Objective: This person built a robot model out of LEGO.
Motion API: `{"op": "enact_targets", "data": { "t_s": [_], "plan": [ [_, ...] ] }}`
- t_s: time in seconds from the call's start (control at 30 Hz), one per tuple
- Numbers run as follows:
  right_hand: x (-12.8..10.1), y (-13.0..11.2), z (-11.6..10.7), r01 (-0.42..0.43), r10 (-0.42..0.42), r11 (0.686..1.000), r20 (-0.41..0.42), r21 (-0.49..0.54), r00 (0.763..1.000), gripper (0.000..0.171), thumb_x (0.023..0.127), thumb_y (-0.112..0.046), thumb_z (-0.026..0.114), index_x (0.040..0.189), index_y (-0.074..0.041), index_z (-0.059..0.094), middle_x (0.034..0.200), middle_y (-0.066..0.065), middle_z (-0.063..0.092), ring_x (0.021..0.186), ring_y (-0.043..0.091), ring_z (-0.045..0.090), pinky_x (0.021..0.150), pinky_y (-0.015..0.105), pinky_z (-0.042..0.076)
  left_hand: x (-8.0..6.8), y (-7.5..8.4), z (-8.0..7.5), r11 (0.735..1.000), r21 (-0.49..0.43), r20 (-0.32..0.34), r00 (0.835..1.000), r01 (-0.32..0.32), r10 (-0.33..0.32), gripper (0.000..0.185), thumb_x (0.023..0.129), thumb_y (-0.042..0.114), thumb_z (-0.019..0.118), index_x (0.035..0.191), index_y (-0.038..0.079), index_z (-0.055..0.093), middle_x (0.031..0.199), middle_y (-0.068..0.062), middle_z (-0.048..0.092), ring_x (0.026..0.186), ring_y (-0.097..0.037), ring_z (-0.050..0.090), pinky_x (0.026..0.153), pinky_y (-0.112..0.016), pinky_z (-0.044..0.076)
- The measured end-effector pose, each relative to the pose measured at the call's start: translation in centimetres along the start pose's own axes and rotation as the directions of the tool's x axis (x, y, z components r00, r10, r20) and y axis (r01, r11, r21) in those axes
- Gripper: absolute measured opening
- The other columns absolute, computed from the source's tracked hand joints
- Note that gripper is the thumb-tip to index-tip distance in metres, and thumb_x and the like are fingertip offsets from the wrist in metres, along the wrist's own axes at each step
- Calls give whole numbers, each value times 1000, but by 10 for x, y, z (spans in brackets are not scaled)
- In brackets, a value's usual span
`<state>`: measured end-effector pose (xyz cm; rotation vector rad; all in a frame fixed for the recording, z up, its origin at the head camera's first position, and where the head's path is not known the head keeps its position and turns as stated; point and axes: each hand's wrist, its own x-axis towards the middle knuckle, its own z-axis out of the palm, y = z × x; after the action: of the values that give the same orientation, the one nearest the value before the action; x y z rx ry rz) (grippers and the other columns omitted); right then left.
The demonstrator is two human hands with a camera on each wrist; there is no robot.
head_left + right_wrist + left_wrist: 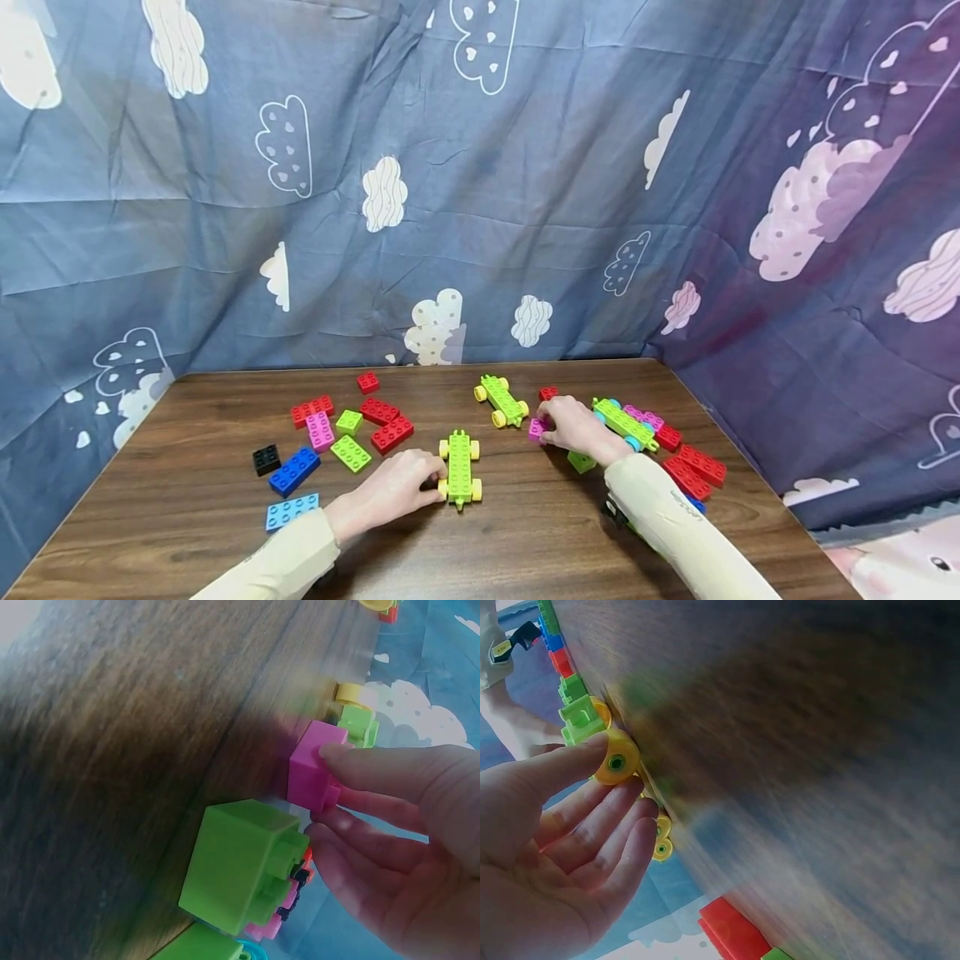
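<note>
At the near middle of the wooden surface point(525, 533), the left hand point(390, 493) touches a green wheeled chassis point(459, 468), fingers relaxed and spread. Farther right, the right hand point(573, 427) pinches a small pink brick point(536, 429) beside a green block point(581, 461).

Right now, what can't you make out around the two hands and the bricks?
- Head view: the pink brick is mostly hidden by the right hand.
- Left wrist view: the table is motion-blurred; the wheeled green base is only partly visible.
- Right wrist view: the bottom edge cuts off a turquoise wheel.
</note>
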<state>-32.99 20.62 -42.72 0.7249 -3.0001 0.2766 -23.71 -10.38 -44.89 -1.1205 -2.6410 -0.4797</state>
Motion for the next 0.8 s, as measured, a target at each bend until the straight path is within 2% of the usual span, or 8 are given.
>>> {"op": "enact_targets", "data": {
  "t_s": [0.23, 0.57, 0.8],
  "plan": [
    [-3, 1, 0, 25, -25, 999, -5, 28, 1000, 23, 77, -10, 84, 96, -5, 71, 89, 7, 72, 74, 15, 59, 68, 34, 53, 2, -1, 2, 1000, -10, 15, 1000, 2, -2, 17, 80, 19, 81, 86, 13, 67, 77, 3, 66, 72, -4, 55, 64, -21, 47],
    [-6, -1, -8, 27, -25, 999, -53, 36, 998, 21, 78, -11, 82, 96, -4, 72, 89, 7, 72, 74, 15, 58, 69, 33, 52, 2, -2, 1, 1000, -15, 15, 1000, -3, 4, 17, 80, 19, 81, 86, 12, 67, 78, 2, 67, 71, -3, 55, 63, -21, 47],
    [-8, -13, -17, 121, -114, 991, -111, 59, 987, 19, 79, -9, 80, 95, -3, 72, 88, 8, 73, 77, 19, 64, 69, 33, 53, 1, -3, 2, 1000, -22, 8, 1000, -4, 4, 17, 80, 18, 82, 86, 11, 67, 77, 1, 67, 70, -4, 56, 61, -21, 47]
  ]
}}
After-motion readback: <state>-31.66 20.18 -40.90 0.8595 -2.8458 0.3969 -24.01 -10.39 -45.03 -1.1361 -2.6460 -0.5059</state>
